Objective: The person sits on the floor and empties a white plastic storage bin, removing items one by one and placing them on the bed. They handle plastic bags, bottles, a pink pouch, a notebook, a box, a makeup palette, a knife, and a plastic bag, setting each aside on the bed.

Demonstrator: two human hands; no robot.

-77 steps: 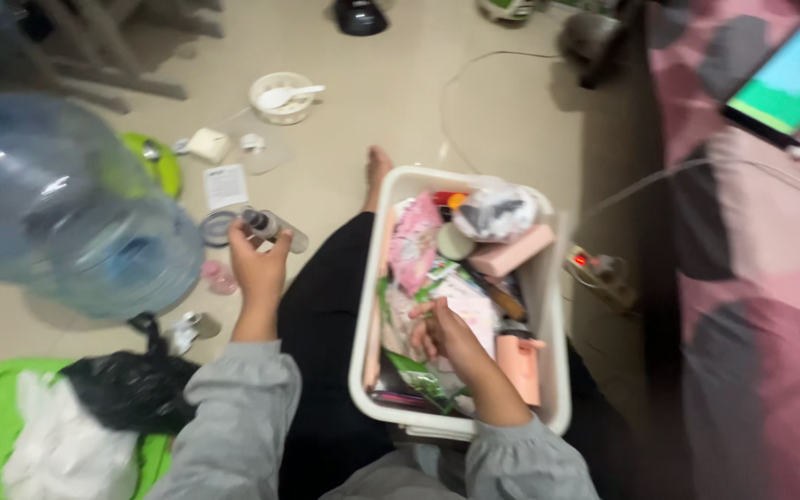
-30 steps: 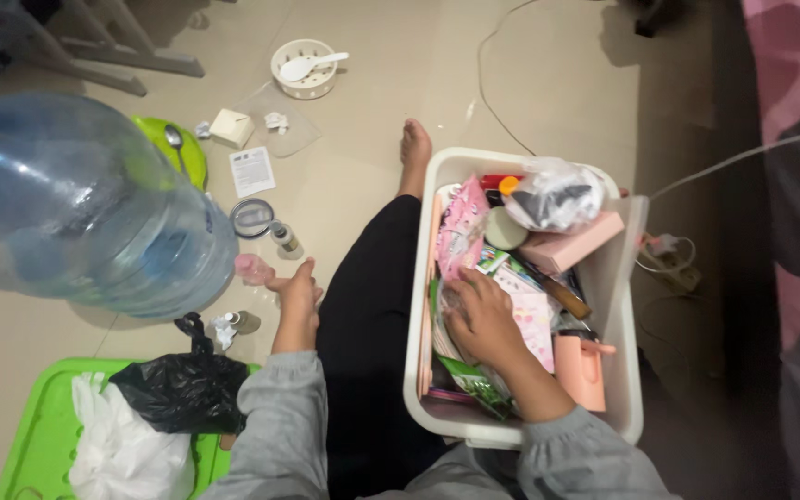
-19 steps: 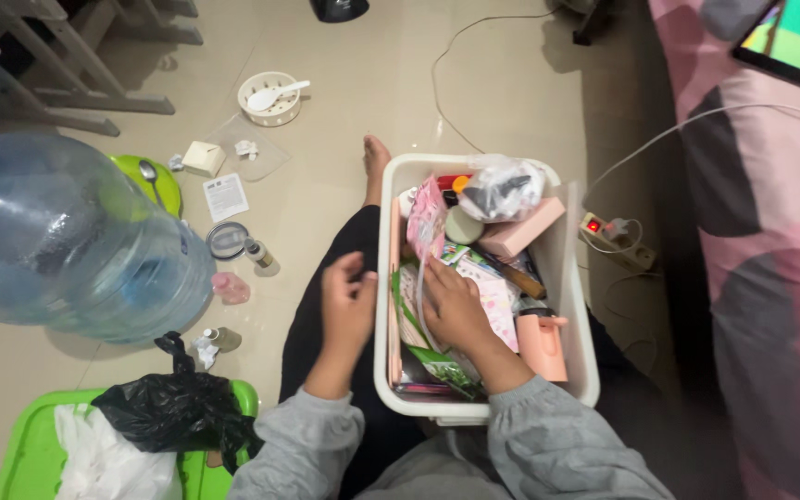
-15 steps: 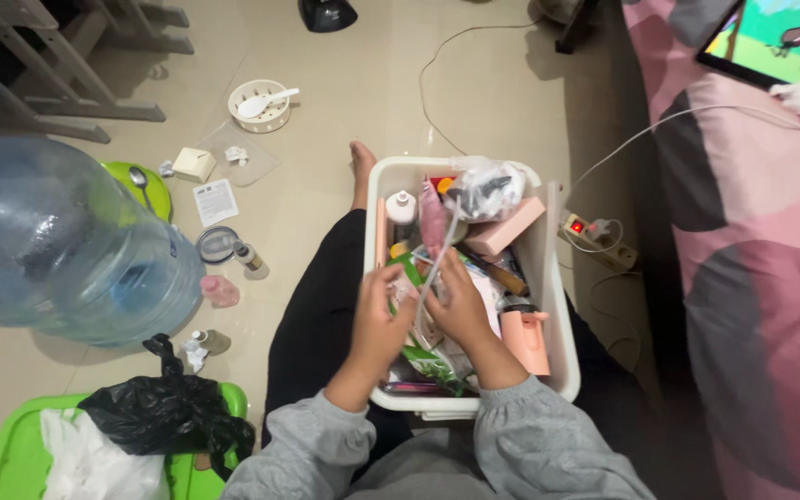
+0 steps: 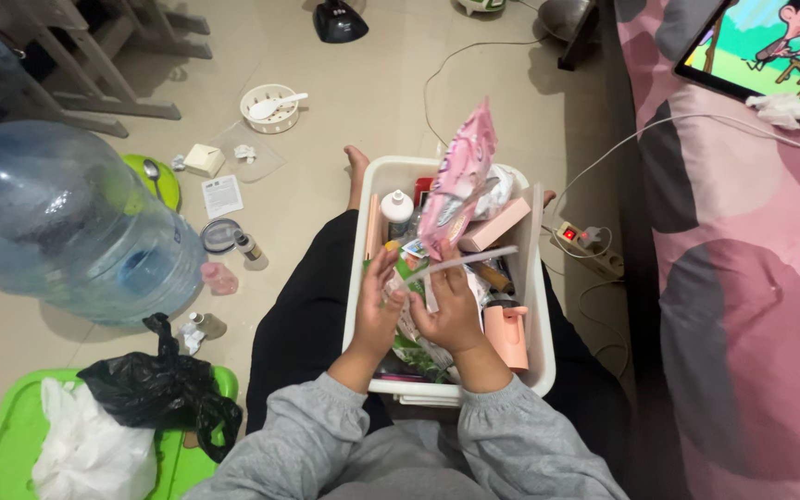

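Pink packet (image 5: 460, 181) now lifted — both hands (image 5: 418, 306) gripping.

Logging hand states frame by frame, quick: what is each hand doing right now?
Left hand: over the white basket, fingers among the packets; whether its grip is closed cannot be told.
Right hand: closed on the pink packet, lifting it upright.
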